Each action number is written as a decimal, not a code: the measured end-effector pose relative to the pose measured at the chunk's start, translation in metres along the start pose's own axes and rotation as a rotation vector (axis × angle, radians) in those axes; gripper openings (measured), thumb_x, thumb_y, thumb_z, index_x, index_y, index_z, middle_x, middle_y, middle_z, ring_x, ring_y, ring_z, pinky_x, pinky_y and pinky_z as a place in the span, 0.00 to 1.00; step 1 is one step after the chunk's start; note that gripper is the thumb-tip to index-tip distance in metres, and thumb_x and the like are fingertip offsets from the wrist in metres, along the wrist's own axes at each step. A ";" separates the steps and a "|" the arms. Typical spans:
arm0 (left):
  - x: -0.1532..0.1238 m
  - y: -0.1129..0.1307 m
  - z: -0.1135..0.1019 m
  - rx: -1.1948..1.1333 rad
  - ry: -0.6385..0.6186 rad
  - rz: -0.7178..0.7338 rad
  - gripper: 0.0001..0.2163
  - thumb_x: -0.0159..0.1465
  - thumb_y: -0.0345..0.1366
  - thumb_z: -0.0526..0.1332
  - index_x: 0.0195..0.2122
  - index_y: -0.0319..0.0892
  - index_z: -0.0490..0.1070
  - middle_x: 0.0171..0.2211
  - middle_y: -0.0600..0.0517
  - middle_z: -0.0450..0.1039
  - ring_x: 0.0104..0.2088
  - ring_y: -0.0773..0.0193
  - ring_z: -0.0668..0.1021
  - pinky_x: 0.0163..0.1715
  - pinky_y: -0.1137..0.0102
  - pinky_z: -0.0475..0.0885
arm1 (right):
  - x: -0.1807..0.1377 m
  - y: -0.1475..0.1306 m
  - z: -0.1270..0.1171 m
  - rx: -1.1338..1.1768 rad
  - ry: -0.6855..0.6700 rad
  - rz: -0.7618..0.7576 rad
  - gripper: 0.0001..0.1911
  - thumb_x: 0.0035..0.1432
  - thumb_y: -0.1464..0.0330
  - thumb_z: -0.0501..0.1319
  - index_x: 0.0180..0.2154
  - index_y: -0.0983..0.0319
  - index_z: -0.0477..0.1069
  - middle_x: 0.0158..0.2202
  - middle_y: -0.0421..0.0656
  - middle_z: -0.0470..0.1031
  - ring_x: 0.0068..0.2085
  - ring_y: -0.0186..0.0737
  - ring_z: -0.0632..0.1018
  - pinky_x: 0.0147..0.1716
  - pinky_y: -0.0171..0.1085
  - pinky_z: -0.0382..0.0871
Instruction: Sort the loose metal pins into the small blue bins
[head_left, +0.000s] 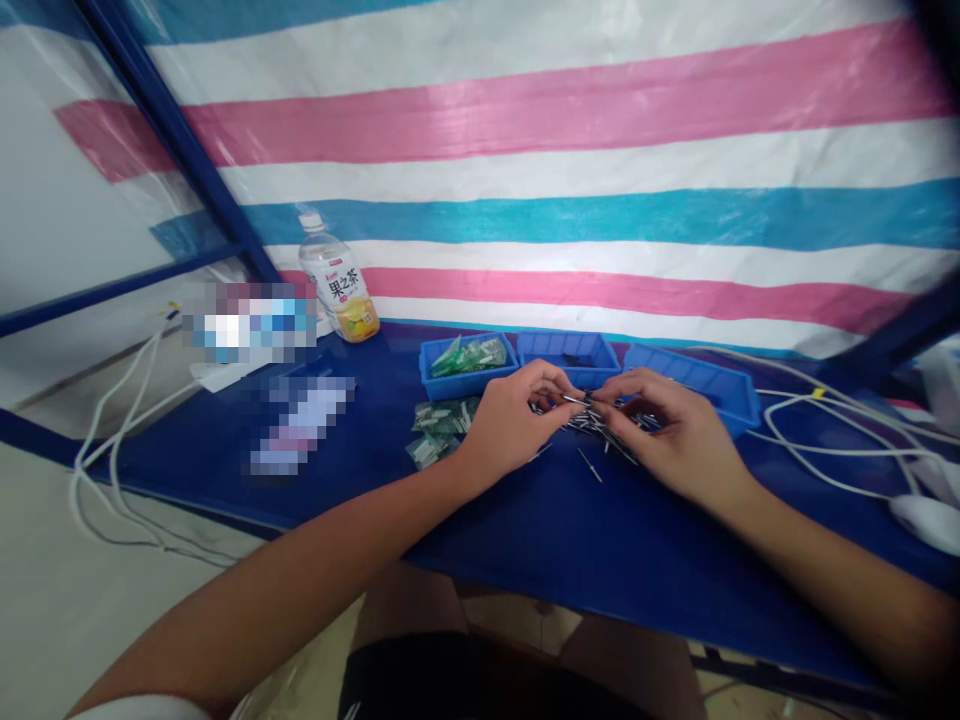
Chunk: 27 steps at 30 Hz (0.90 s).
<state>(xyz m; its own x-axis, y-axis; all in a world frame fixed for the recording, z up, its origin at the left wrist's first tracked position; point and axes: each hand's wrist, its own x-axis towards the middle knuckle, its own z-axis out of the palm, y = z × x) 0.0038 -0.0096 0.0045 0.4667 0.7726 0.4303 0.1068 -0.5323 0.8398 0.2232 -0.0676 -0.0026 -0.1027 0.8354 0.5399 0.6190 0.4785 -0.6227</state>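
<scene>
Thumb and fingers of my left hand (517,415) are closed in a pinch on a thin metal pin (574,400). Facing it, my right hand (671,425) is closed too, its fingertips meeting close to the pin's dark end; what exactly they grip is too small to make out. Beneath both hands lies a heap of thin metal pins (589,422), partly covered by the fingers. One loose pin (589,464) rests nearer to me on the blue table (540,540). Small clear packets (435,435) with pieces inside lie beside my left wrist.
Behind my hands stand a blue bin (469,385) holding green-tinted packets, a second bin (566,375) with a few dark pieces, and a third bin (739,400) partly hidden. A drink bottle (341,285) stands back left. White cables (810,450) lie at right.
</scene>
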 end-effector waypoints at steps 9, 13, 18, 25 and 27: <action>-0.001 -0.002 0.003 -0.118 -0.050 -0.012 0.07 0.65 0.33 0.71 0.42 0.42 0.77 0.40 0.48 0.86 0.42 0.58 0.87 0.47 0.62 0.83 | -0.005 0.000 0.006 0.041 -0.021 0.092 0.08 0.64 0.66 0.68 0.45 0.56 0.74 0.41 0.43 0.81 0.33 0.40 0.80 0.32 0.39 0.76; -0.001 0.002 0.004 -0.090 -0.019 0.003 0.09 0.65 0.35 0.72 0.46 0.42 0.78 0.45 0.47 0.85 0.43 0.59 0.86 0.44 0.66 0.83 | -0.004 -0.002 0.005 0.128 -0.052 0.073 0.22 0.65 0.68 0.65 0.59 0.54 0.68 0.38 0.41 0.76 0.35 0.42 0.79 0.34 0.41 0.77; -0.004 0.008 0.000 0.054 -0.089 -0.031 0.09 0.72 0.41 0.64 0.47 0.44 0.80 0.37 0.50 0.87 0.35 0.60 0.86 0.37 0.67 0.81 | -0.004 -0.001 0.003 0.056 -0.004 0.076 0.15 0.67 0.66 0.64 0.55 0.54 0.74 0.38 0.43 0.76 0.35 0.42 0.79 0.34 0.41 0.77; -0.005 0.005 0.001 0.070 -0.111 0.045 0.16 0.73 0.37 0.62 0.60 0.46 0.78 0.52 0.49 0.85 0.48 0.55 0.87 0.50 0.61 0.83 | -0.002 0.001 0.004 0.010 0.007 0.025 0.06 0.68 0.61 0.66 0.43 0.55 0.78 0.42 0.46 0.81 0.39 0.45 0.81 0.33 0.42 0.79; -0.004 0.003 0.001 0.073 -0.096 0.086 0.14 0.73 0.35 0.62 0.57 0.46 0.80 0.55 0.49 0.83 0.54 0.55 0.85 0.54 0.60 0.82 | -0.002 0.003 0.004 0.021 -0.020 0.008 0.04 0.68 0.62 0.66 0.41 0.55 0.78 0.42 0.46 0.81 0.40 0.46 0.81 0.34 0.43 0.79</action>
<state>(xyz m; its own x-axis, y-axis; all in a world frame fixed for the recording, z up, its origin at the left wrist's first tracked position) 0.0029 -0.0149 0.0054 0.5581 0.6886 0.4630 0.1246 -0.6212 0.7737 0.2220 -0.0667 -0.0077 -0.1140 0.8444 0.5234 0.6037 0.4773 -0.6386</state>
